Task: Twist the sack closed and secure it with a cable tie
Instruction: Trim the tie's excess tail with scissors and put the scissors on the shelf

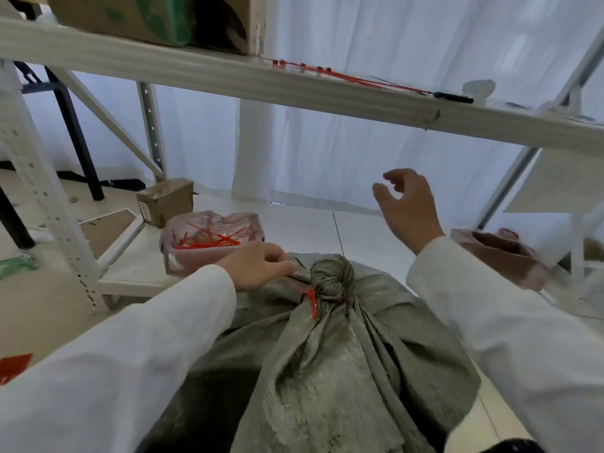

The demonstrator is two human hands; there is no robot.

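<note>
A grey-green woven sack stands in front of me with its neck twisted into a tight knob. A red cable tie is wrapped round the base of that knob, its short end pointing down. My left hand is at the left of the neck, its fingertips pinching the sack fabric just beside the tie. My right hand is raised in the air above and to the right of the sack, fingers loosely curled, holding nothing.
A pink tub holding several red cable ties sits left of the sack on a low white shelf. More red ties lie on the upper shelf board. A small cardboard box stands behind the tub; another pink container is at the right.
</note>
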